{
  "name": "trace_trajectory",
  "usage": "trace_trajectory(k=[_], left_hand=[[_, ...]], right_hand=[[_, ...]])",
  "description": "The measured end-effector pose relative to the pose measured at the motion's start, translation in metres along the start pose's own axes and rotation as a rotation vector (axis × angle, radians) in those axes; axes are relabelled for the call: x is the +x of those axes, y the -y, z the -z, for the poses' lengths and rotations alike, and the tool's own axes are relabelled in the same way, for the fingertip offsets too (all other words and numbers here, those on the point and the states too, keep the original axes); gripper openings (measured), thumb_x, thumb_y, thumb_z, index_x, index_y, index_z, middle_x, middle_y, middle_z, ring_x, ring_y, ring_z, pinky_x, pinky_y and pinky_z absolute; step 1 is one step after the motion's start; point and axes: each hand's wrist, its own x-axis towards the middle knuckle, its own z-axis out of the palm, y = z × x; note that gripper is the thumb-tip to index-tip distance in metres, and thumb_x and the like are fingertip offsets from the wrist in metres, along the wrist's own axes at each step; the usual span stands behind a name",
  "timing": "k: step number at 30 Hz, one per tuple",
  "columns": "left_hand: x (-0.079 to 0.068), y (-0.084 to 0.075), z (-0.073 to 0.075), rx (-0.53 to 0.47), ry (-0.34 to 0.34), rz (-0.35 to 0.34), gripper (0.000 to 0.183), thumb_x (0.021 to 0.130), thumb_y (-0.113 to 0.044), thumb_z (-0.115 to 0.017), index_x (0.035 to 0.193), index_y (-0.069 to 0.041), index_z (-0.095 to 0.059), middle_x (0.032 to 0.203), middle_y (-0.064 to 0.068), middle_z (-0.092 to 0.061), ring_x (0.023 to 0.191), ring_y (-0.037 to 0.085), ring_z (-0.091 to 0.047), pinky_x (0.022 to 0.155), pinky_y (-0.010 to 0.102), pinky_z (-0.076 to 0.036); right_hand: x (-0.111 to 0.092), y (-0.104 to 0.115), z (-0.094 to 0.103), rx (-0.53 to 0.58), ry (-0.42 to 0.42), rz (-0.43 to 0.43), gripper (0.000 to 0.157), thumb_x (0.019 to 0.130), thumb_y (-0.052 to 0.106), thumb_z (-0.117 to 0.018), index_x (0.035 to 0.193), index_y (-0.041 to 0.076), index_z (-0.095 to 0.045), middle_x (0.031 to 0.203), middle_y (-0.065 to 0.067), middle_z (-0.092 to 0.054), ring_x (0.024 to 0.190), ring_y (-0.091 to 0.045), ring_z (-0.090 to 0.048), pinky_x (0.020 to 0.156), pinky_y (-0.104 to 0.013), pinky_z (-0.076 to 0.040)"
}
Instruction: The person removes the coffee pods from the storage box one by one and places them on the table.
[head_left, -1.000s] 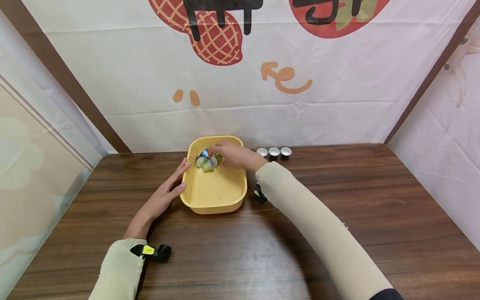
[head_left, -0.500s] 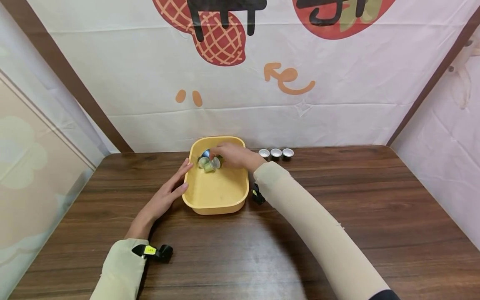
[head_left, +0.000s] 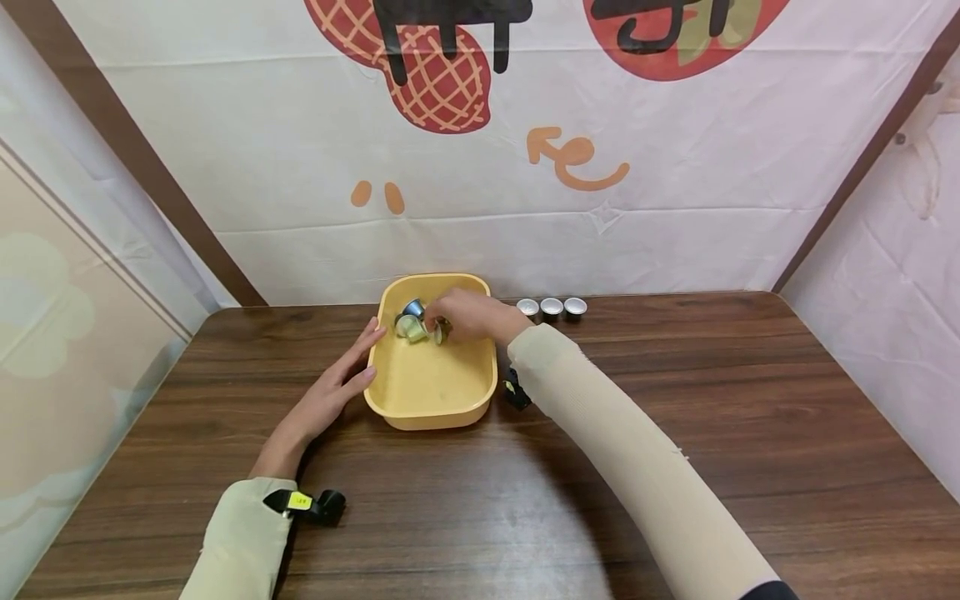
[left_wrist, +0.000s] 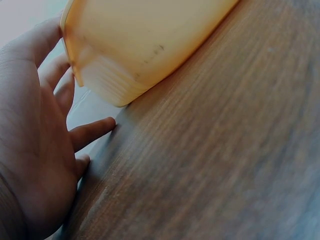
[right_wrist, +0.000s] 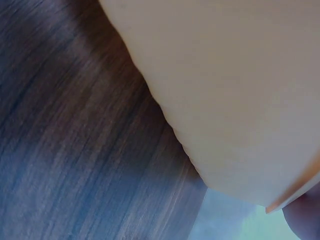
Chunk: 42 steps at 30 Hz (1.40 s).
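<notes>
left hand (head_left: pixel 335 387) straight-fingered against yellow tub (head_left: pixel 431 375) | right hand (head_left: pixel 474 315) curled inside, hold unclear | capsules (head_left: pixel 414 331) well apart from near rim (head_left: pixel 431 415)

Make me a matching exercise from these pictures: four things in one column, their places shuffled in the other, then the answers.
1. Left hand
2. Right hand
3. Three cups
4. Blue capsule

A. Reaching into the yellow bin from the right
B. Lying in the bin's far end
C. At the bin's left rim
D. On the table, right of the bin

Pairs: 1-C, 2-A, 3-D, 4-B
</notes>
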Motion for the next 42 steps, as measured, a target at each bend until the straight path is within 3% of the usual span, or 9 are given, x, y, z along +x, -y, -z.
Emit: trace_trajectory(k=[8,24,34,39,42], left_hand=[[0.000,-0.001,0.000,0.006,-0.007,0.014,0.055,0.101,-0.006,-0.044,0.152,-0.011,-0.025,0.160,-0.007,-0.005,0.145,0.014,-0.002,0.109,0.058,-0.007],[0.001,-0.001,-0.001,0.006,-0.013,0.004,0.055,0.101,-0.004,-0.044,0.152,-0.013,-0.027,0.160,0.000,-0.005,0.145,0.014,-0.002,0.109,0.058,-0.007],[0.000,-0.002,0.000,0.018,-0.015,0.002,0.055,0.101,-0.006,-0.045,0.152,-0.013,-0.026,0.160,-0.001,-0.005,0.145,0.014,-0.002,0.109,0.058,-0.007],[-0.001,-0.001,0.000,0.032,-0.016,0.005,0.057,0.100,-0.003,-0.045,0.153,-0.015,-0.026,0.160,-0.001,-0.004,0.145,0.016,-0.003,0.108,0.059,-0.007],[-0.001,-0.001,0.000,0.028,-0.013,0.003,0.057,0.100,-0.004,-0.045,0.153,-0.014,-0.026,0.160,-0.001,-0.004,0.145,0.018,-0.002,0.108,0.060,-0.007]], right_hand=[[-0.001,0.002,0.002,-0.019,0.062,-0.032,0.029,0.078,0.001,-0.074,0.102,0.015,-0.068,0.096,0.003,-0.063,0.085,-0.013,-0.054,0.076,-0.024,-0.042],[-0.003,0.004,0.005,-0.035,0.078,-0.050,0.023,0.081,0.005,-0.073,0.101,0.014,-0.069,0.097,0.004,-0.065,0.086,-0.012,-0.055,0.077,-0.024,-0.043],[-0.005,0.006,0.003,-0.011,-0.019,-0.006,0.021,0.082,0.008,-0.075,0.101,0.016,-0.070,0.097,0.005,-0.066,0.088,-0.010,-0.057,0.082,-0.023,-0.043],[-0.008,0.006,0.001,0.090,-0.095,0.024,0.018,0.083,0.011,-0.075,0.100,0.014,-0.070,0.093,0.005,-0.065,0.085,-0.008,-0.056,0.078,-0.021,-0.043],[-0.012,0.005,0.004,0.174,-0.143,0.023,0.021,0.081,0.006,-0.075,0.101,0.010,-0.070,0.093,0.003,-0.065,0.085,-0.008,-0.057,0.078,-0.023,-0.046]])
